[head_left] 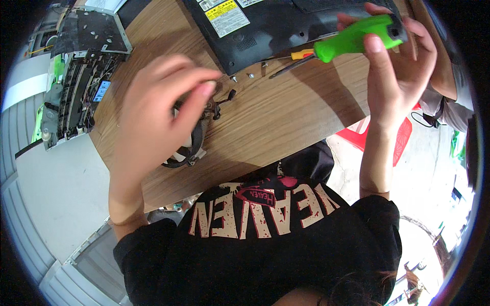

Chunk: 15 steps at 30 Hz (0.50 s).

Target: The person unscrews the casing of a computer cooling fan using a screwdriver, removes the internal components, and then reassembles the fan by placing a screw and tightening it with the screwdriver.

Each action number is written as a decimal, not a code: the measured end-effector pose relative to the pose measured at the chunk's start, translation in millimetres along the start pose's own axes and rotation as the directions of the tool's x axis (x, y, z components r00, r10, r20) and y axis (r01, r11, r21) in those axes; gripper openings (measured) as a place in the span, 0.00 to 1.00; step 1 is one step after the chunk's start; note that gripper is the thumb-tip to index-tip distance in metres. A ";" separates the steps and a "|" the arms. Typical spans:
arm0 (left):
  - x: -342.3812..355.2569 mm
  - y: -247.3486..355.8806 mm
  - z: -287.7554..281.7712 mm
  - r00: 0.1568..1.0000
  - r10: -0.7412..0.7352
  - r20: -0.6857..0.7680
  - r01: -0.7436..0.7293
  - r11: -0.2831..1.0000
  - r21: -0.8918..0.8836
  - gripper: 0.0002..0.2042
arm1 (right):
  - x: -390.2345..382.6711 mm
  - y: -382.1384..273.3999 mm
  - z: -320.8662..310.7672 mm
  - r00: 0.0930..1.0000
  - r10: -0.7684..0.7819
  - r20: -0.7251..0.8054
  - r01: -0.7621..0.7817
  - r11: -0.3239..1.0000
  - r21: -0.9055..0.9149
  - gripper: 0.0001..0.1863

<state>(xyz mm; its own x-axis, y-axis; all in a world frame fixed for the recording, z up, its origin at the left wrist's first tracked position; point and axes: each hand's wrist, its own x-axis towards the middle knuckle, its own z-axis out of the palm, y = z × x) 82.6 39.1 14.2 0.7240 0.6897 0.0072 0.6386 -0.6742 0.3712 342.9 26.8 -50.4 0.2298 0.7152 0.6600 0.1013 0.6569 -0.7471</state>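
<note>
My right hand (395, 76) holds a screwdriver by its green handle (349, 40), its dark shaft slanting down to the left over the wooden table. My left hand (161, 109) is closed, thumb and forefinger together; whatever they may pinch is too small to make out. Just right of those fingertips, one small screw (234, 79) and another screw (251, 75) lie on the tabletop. Beyond them sits a large black plastic casing (275, 30) with a yellow warning label (225, 18). A second screwdriver with a yellow-orange handle (302, 54) lies along its near edge.
A dark strappy item (196, 140) is partly hidden under my left hand. Opened machine parts (81, 94) with a small lit screen (102, 91) stand at the left. A red plastic stool (357, 135) is below the table's right side. Another person's arm (441, 66) shows at the right.
</note>
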 end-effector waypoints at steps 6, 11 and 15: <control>-70.4 12.4 5.2 0.885 -0.375 -0.274 0.405 0.913 0.059 0.37 | 23.9 -14.9 21.8 0.937 0.236 -0.256 -0.196 0.965 0.172 0.24; -82.6 14.9 30.7 0.809 -0.502 -0.306 0.499 0.861 -0.093 0.49 | 63.5 -52.5 98.4 0.645 0.609 -0.461 -0.385 0.780 0.493 0.23; -92.1 9.6 16.6 0.840 -0.495 -0.221 0.458 0.866 -0.202 0.47 | 50.2 -49.1 109.1 0.733 0.636 -0.240 -0.445 0.716 0.538 0.23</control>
<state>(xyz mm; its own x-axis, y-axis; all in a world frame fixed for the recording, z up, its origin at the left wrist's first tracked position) 26.4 -35.3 1.7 0.2343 0.9718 0.0272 0.8315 -0.2148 0.5123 243.8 56.5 28.0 0.4653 0.8851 -0.0103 -0.5505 0.2803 -0.7864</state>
